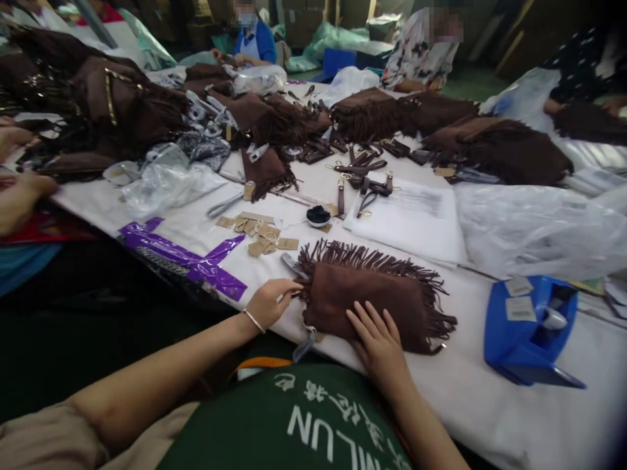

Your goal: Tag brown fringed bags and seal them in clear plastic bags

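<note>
A brown fringed bag lies on the white-covered table in front of me, its long fringe spread along the far and right sides. My left hand pinches a small piece at the bag's left end, close to its metal hardware. My right hand rests flat on the near part of the bag, fingers spread. A small grey wrapped pull hangs from the bag's near left corner. Cardboard tags and a small dish of black items lie beyond the bag.
A blue tape dispenser stands at the right. Purple tape marks the table's left edge. Brown straps, piled fringed bags and clear plastic lie farther back. Other people sit around the table; a person's hands show at far left.
</note>
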Demonstrator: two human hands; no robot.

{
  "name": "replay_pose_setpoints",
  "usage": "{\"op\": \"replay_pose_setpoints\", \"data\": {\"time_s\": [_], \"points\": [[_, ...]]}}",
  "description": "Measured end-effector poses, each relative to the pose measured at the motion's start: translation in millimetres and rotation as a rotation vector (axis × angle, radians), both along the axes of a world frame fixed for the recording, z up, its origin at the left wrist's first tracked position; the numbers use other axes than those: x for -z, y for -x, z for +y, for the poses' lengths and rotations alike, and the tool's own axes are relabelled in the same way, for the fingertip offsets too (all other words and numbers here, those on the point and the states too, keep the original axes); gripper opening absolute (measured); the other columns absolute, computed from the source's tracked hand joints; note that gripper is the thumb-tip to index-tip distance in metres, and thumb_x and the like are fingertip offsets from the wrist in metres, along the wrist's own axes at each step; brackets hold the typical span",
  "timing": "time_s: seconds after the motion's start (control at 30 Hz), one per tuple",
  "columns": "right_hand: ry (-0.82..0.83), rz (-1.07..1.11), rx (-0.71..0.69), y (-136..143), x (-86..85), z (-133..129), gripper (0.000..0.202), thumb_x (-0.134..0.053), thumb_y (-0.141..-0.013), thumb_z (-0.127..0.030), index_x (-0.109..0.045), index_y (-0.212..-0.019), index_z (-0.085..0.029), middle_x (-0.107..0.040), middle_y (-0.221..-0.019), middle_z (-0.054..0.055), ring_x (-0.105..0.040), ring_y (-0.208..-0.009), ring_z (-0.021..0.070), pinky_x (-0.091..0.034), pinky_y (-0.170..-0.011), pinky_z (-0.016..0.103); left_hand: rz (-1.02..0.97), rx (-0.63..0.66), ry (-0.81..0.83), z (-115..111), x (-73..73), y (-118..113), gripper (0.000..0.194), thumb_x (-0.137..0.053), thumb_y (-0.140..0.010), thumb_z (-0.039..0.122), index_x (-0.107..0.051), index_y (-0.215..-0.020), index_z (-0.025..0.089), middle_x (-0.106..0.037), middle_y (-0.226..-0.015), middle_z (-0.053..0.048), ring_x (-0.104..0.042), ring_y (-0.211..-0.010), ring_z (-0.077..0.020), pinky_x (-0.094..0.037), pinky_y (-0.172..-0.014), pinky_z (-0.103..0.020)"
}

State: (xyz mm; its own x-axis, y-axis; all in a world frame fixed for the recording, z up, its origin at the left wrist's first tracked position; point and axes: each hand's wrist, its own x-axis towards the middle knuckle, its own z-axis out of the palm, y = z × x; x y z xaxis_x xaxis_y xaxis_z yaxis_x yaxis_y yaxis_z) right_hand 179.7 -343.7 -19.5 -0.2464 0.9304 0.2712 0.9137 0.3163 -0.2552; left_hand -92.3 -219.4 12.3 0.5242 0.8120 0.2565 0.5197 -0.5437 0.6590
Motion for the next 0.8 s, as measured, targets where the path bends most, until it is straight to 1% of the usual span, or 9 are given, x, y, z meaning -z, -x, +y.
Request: {"op": "replay_pose_setpoints", "data": {"time_s": [0.07, 0.2, 0.27, 0.33, 0.43, 0.5, 0.6, 0.67, 0.8], "points": [[-0.022, 0.010, 0.001, 1, 4.3, 20, 0.061, -0.040, -0.081, -0.006, -0.040, -0.138, -0.028, -0.047, -0.139, 0.001, -0.037, -0.133, 0.0206, -0.024, -0.113, 0.045, -0.021, -0.102, 0.138, -5, 8.8, 12, 0.026, -0.043, -0.085, 0.014, -0.065, -0.096, 0.020, -0.069, -0.095, -0.005, -0.063, -0.091, -0.0174, -0.051, -0.087, -0.034], [-0.029, 0.105, 0.090, -11, 3.6, 38, 0.063, -0.036, -0.076, -0.005, -0.042, -0.136, -0.024, -0.051, -0.136, 0.001, -0.040, -0.131, 0.0182, -0.028, -0.112, 0.043, -0.031, -0.065, 0.146, -16, 18.9, 8, 0.026, -0.049, -0.084, 0.018, -0.063, -0.106, 0.019, -0.066, -0.102, -0.007, -0.060, -0.099, -0.0196, -0.047, -0.094, -0.038], [-0.010, 0.131, 0.124, -12, -1.5, 40, 0.061, -0.037, -0.077, -0.006, -0.043, -0.135, -0.025, -0.051, -0.135, 0.001, -0.041, -0.130, 0.0177, -0.029, -0.112, 0.044, 0.002, -0.030, 0.094, -17, 23.1, -6, 0.045, -0.060, -0.080, 0.026, -0.053, -0.123, 0.016, -0.061, -0.115, -0.011, -0.054, -0.109, -0.0235, -0.043, -0.099, -0.042], [-0.004, 0.142, 0.167, -8, -6.6, 41, 0.059, -0.036, -0.078, -0.007, -0.044, -0.134, -0.026, -0.052, -0.135, 0.001, -0.042, -0.129, 0.0170, -0.027, -0.112, 0.044, 0.033, -0.042, 0.067, -14, 29.5, -25, 0.076, -0.070, -0.072, 0.038, -0.038, -0.137, 0.012, -0.052, -0.127, -0.016, -0.047, -0.118, -0.0285, -0.038, -0.103, -0.047], [-0.026, 0.159, 0.256, 2, -11.5, 42, 0.056, -0.036, -0.081, -0.009, -0.045, -0.133, -0.026, -0.052, -0.135, 0.002, -0.043, -0.128, 0.0170, -0.025, -0.112, 0.046, 0.024, -0.115, 0.047, -1, 40.9, -57, 0.100, -0.078, -0.060, 0.044, -0.030, -0.140, 0.007, -0.045, -0.134, -0.022, -0.040, -0.124, -0.0343, -0.034, -0.105, -0.052], [-0.046, 0.166, 0.301, 5, -14.3, 44, 0.053, -0.037, -0.082, -0.010, -0.045, -0.133, -0.026, -0.054, -0.133, 0.002, -0.045, -0.127, 0.0177, -0.025, -0.112, 0.046, -0.018, -0.138, 0.005, 12, 44.1, -73, 0.090, -0.077, -0.061, 0.038, -0.037, -0.136, 0.006, -0.049, -0.130, -0.021, -0.043, -0.121, -0.0333, -0.035, -0.104, -0.050], [-0.086, 0.152, 0.313, 3, -19.9, 46, 0.051, -0.038, -0.084, -0.011, -0.046, -0.132, -0.025, -0.056, -0.131, 0.003, -0.046, -0.126, 0.0184, -0.025, -0.112, 0.046, -0.086, -0.120, -0.086, 35, 34.8, -76, 0.050, -0.064, -0.075, 0.024, -0.052, -0.122, 0.010, -0.061, -0.114, -0.015, -0.054, -0.107, -0.0252, -0.042, -0.097, -0.042], [-0.120, 0.126, 0.300, 2, -22.2, 47, 0.051, -0.039, -0.084, -0.009, -0.045, -0.133, -0.024, -0.056, -0.130, 0.003, -0.046, -0.126, 0.0189, -0.024, -0.112, 0.046, -0.085, -0.095, -0.162, 51, 20.5, -62, 0.036, -0.054, -0.082, 0.018, -0.056, -0.118, 0.014, -0.065, -0.106, -0.011, -0.057, -0.101, -0.0217, -0.043, -0.092, -0.038], [-0.096, 0.100, 0.263, 7, -12.5, 46, 0.051, -0.038, -0.085, -0.009, -0.045, -0.133, -0.023, -0.055, -0.132, 0.004, -0.044, -0.128, 0.0193, -0.028, -0.111, 0.044, 0.073, -0.022, -0.306, 64, -5.9, -17, 0.034, -0.048, -0.086, 0.013, -0.058, -0.118, 0.018, -0.065, -0.101, -0.008, -0.056, -0.100, -0.0223, -0.041, -0.092, -0.040]]}}
